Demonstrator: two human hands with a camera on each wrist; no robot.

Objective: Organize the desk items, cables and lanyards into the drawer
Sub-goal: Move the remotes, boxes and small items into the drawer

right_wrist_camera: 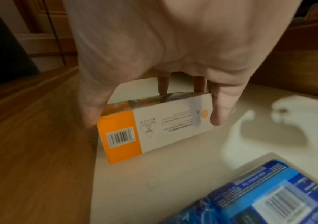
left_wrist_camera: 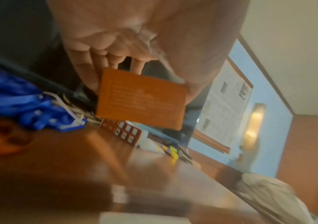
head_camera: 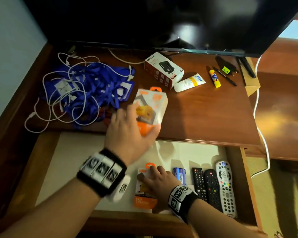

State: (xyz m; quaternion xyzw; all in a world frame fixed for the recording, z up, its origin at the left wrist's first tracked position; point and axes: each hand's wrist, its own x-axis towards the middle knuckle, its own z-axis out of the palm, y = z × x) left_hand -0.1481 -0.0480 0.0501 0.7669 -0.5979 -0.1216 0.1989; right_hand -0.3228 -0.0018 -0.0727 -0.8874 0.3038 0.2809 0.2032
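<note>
The drawer (head_camera: 234, 169) stands pulled out across the lower half of the frame, and part of the job is done: three remotes (head_camera: 213, 186) lie side by side at its lower right, a blue pack (head_camera: 180, 175) just left of them, and left of that an orange-and-white charger box (head_camera: 141, 194) sits on the pale liner. The right hand (head_camera: 159, 182) has its fingers and thumb curled round that box from above, apparently settling it against the drawer's front wall. In the middle of the frame the left hand (head_camera: 127, 133) holds a second charger box (head_camera: 151, 107) of the same kind, thumb on one side and fingers on the other, lifted clear of the counter (head_camera: 205, 117) near its front edge; I'd judge it is bound for the drawer next. Plenty is left up top: at the left of the frame a tangle of blue lanyards (head_camera: 100, 86) and white cables (head_camera: 48, 100) lies heaped on the counter, untouched as far as I can see, with something red (head_camera: 107, 117) under its near edge. Toward the upper centre rests a red-and-white adapter box (head_camera: 163, 70), a white tube (head_camera: 189, 82) touching it, and further right a glue stick (head_camera: 214, 78), a pen (head_camera: 225, 76) and a black plug with a green tag (head_camera: 226, 67). Roughly a third done, I'd say, with the fiddly cords still to come.
</note>
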